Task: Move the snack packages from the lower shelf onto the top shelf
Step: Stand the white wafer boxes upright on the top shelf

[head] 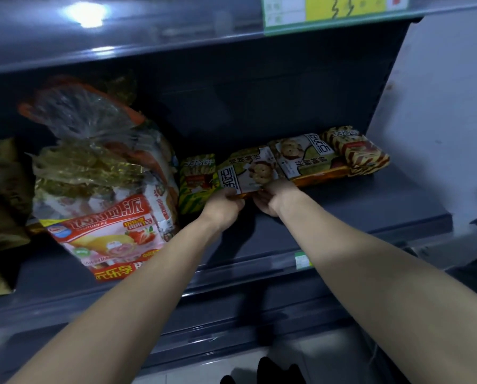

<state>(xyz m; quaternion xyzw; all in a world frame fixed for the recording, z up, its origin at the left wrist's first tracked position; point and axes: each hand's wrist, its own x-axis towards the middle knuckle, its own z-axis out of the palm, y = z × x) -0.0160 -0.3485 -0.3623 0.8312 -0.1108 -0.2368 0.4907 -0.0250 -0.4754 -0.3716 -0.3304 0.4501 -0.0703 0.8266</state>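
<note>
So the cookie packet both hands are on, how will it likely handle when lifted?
Probably fairly stiff: the cookie packet shows flat faces and straight edges. Its printed film looks glossy, so perhaps slippery; the left hand and right hand both grip its near edge. The pictured cookies suggest brittle contents.

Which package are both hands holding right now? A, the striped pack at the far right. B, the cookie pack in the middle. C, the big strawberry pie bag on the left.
B: the left hand and the right hand both grip the near edge of the cookie pack.
</note>
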